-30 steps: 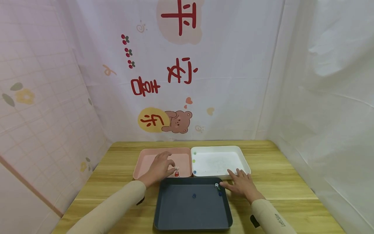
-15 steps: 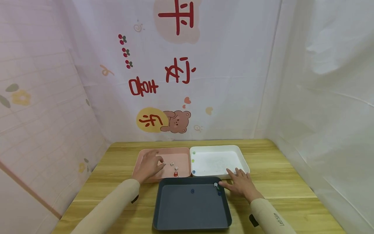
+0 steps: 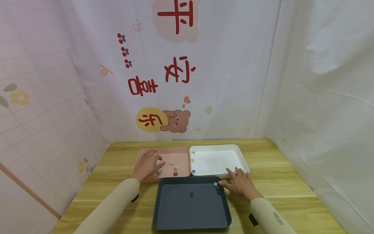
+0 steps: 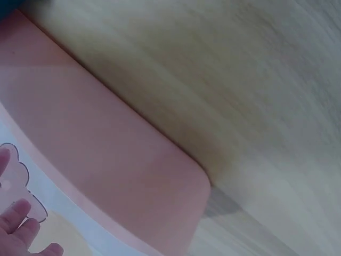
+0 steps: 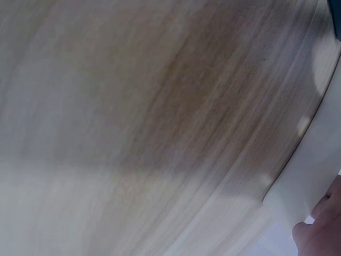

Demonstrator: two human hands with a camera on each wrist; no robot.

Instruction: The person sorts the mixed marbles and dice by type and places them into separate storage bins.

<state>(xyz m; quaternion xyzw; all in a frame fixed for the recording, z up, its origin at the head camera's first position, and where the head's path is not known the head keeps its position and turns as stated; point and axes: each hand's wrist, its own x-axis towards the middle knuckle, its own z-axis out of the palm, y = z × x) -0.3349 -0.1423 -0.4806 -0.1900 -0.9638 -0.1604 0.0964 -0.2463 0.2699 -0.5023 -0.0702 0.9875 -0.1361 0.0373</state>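
My left hand point(image 3: 147, 166) is over the left part of the pink tray point(image 3: 184, 150), thumb and forefinger apart. White dice point(image 3: 171, 163) and a red die point(image 3: 175, 173) lie in that tray, some close to the fingertips. My right hand point(image 3: 242, 183) spreads its fingers over the near right edge of the white tray point(image 3: 216, 147). Its thumb reaches the dark grey tray's point(image 3: 193, 224) far right corner, beside a white die point(image 3: 215, 184) and a dark blue bead-like piece point(image 3: 219, 193). Another small blue round piece point(image 3: 191, 194) lies mid-tray. The wrist views show only fingertips beyond the tray walls.
Along the white tray's left side sit small round pieces, green, yellow point(image 3: 192, 160) and blue point(image 3: 193, 171). All three trays stand close together on a wooden table point(image 3: 277, 182). Printed white cloth point(image 3: 228, 65) hangs behind and at both sides.
My left hand has moved left from the dice at the pink tray's right part, and another die shows under its fingers. The mid-tray blue piece has shifted slightly. My right hand has stayed still.
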